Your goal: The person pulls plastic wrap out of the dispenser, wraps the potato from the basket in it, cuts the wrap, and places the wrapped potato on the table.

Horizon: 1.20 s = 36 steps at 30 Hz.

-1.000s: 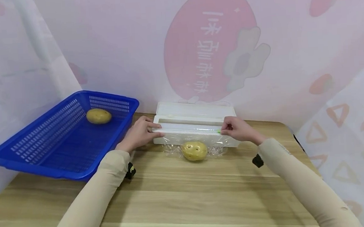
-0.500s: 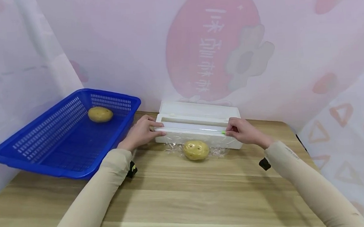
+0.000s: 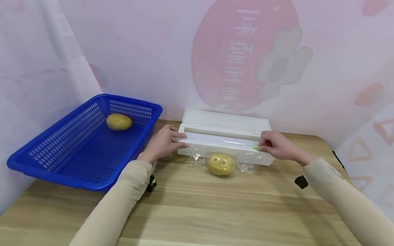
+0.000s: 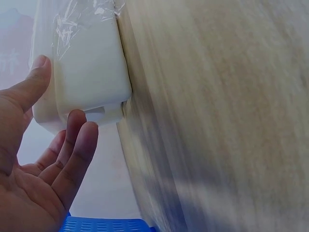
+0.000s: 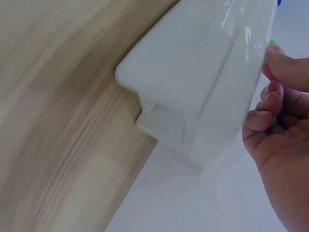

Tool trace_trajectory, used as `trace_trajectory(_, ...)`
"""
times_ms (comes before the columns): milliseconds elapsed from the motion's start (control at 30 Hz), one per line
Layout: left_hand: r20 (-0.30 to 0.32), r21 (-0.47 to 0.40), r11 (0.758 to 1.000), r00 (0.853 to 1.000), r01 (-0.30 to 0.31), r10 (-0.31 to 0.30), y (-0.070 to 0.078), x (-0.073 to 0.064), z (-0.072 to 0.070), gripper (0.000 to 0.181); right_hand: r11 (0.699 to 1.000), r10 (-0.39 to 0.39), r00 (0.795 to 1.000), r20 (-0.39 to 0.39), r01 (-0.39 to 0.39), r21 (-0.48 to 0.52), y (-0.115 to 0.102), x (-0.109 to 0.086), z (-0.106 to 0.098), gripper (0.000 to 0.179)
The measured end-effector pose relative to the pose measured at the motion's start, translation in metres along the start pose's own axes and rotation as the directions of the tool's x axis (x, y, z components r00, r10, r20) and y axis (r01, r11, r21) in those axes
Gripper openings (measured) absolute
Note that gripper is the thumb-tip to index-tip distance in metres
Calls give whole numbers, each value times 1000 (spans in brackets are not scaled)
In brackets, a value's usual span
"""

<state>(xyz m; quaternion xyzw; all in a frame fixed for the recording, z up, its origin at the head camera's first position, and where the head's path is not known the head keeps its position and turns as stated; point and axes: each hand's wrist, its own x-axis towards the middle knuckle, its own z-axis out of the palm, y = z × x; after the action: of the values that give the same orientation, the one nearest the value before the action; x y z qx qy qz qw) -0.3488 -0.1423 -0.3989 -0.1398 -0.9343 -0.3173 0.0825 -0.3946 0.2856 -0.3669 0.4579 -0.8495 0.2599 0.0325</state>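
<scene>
A white cling film dispenser box (image 3: 264, 158) stands at the back of the table, its lid tipped back and the film roll (image 3: 215, 137) showing inside. My left hand (image 3: 164, 143) holds the box's left end, thumb along the top edge and fingers bent at the end face in the left wrist view. Near the right end, thumb and forefinger of my right hand (image 3: 281, 147) pinch a small green slide cutter (image 3: 255, 147) on the front rail. Clear film (image 3: 248, 167) hangs down the box front to a potato (image 3: 221, 164), which lies close before it under the film.
A blue plastic basket (image 3: 85, 184) stands to the left, its right side close to my left forearm, with another potato (image 3: 119, 121) in its far corner. A printed pink and white cloth (image 3: 165, 46) rises behind the wooden table (image 3: 216, 219).
The head view has swung a little left, so everything appears farther right. Both hands keep their holds, and the slide cutter stays near the box's right end.
</scene>
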Motion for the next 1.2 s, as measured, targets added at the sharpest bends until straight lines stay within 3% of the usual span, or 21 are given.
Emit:
trace_trajectory(200,-19,-7,1000,1000,-1,0,1,-3,-3,42,998,36,999,-31,-38,-50,10,-24,-15,21)
trace_trajectory(433,-42,-49,999,999,-17,15,-8,-5,-5,41,995,28,998,-55,-33,-97,11,-27,-18,18)
trace_trajectory(533,-47,-68,998,999,-13,10,-10,-6,-5,41,991,108,993,-54,-112,-78,9,-28,-17,10)
trace_trajectory(633,-47,-70,997,999,-15,11,-8,-9,-3,40,969,236,969,-80,-241,-61,2,-34,-13,10)
trace_trajectory(767,-79,-61,997,996,-40,35,-4,-15,-1,38,936,339,928,-158,-349,-43,-13,-42,-1,34)
trace_trajectory(867,-127,-52,997,991,-60,53,0,-18,0,41,939,326,924,-197,-341,-43,-21,-41,11,46)
trace_trajectory(967,-178,-64,995,982,-82,70,3,-21,2,42,952,290,932,-218,-305,-38,-23,-37,20,47)
trace_trajectory(1200,-220,-133,974,963,-186,154,11,-27,10,21,968,222,921,-320,-249,-43,-26,-34,27,27)
